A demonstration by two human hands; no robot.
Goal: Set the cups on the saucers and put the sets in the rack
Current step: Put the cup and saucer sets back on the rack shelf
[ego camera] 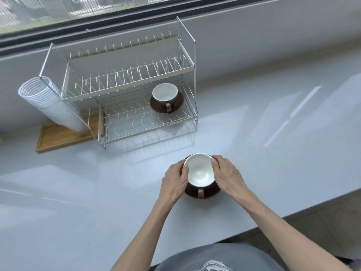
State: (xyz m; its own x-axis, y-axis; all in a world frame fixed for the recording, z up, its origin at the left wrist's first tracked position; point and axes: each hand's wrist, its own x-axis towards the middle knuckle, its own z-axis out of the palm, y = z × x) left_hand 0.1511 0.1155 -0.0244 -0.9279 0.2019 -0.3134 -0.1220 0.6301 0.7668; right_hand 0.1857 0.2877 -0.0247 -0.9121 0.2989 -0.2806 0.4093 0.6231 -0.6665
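Where the pale grey surface (pixel 78 192) runs along under a wide window (pixel 58 12), a two-tier wire rack (pixel 125 98) stands against the ledge, with a wooden tray (pixel 58 135) and a leaning stack of white cups (pixel 50 102) at its left. On the rack's lower tier, far right, sits a brown cup with a white inside (pixel 165 92) on a brown saucer (pixel 175 107), handle toward the person. Nearer, a second cup (pixel 198 170) stands upright on its saucer (pixel 212 193) on the surface, handle likewise toward the person. The left hand (pixel 173 182) and right hand (pixel 227 175) clasp the set from either side, fingers curled around it.
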